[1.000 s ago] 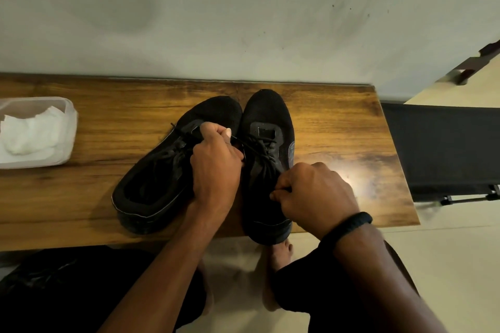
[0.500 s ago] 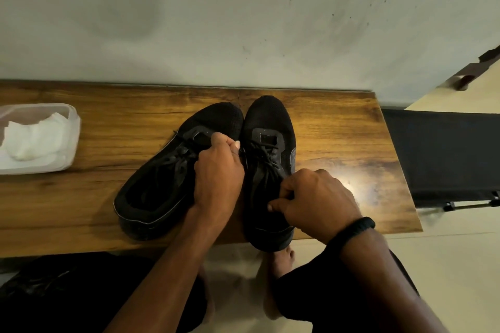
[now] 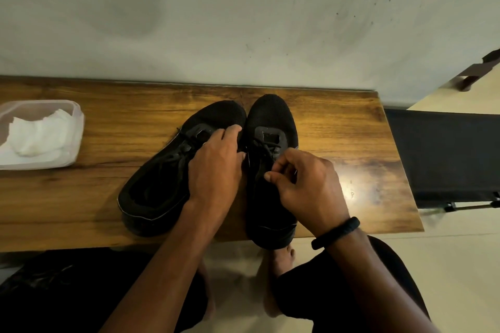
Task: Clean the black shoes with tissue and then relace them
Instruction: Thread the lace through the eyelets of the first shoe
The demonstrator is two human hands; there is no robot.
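Fingertips [image 3: 267, 176] of the right hand [image 3: 308, 186] pinch a lace [image 3: 266, 147] over the right shoe [image 3: 270, 116]. The left hand [image 3: 216, 167] lays its fingers together across the left shoe [image 3: 159, 186]; whether they hold anything, I cannot tell. Both shoes sit on the wooden table [image 3: 81, 197], with the tissue [image 3: 38, 135] set aside. Cleaning seems done and the lacing well advanced.

Free: desk [image 3: 108, 197] strip between tissue tub [image 3: 77, 127] and left shoe [image 3: 162, 186]; strip right of right shoe [image 3: 270, 116] to desk edge | Blocked: wall [image 3: 243, 21] just behind toes; shoes meet at toes.
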